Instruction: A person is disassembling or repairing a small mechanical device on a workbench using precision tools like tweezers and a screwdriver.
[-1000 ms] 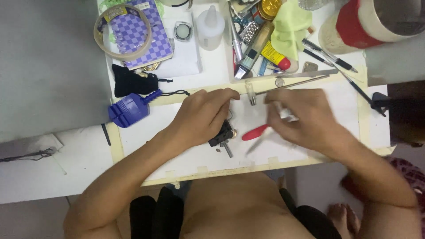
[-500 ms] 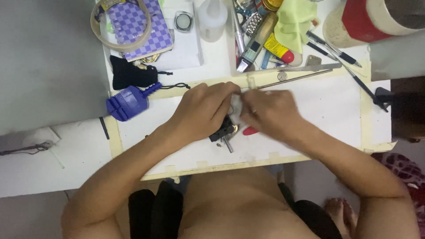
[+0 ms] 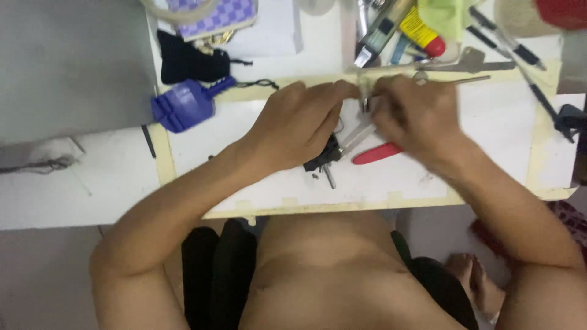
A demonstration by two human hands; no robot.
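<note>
Centrally, small metal part (image 3: pixel 365 98) pinched between left hand (image 3: pixel 299 125), right hand (image 3: pixel 416 116).

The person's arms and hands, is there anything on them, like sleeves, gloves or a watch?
Nothing shows on them. Both arms are bare right up to the shoulders, with no sleeves. The left hand and right hand wear no gloves, and no watch or bracelet shows on either wrist. Rings are too blurred to tell.
</note>
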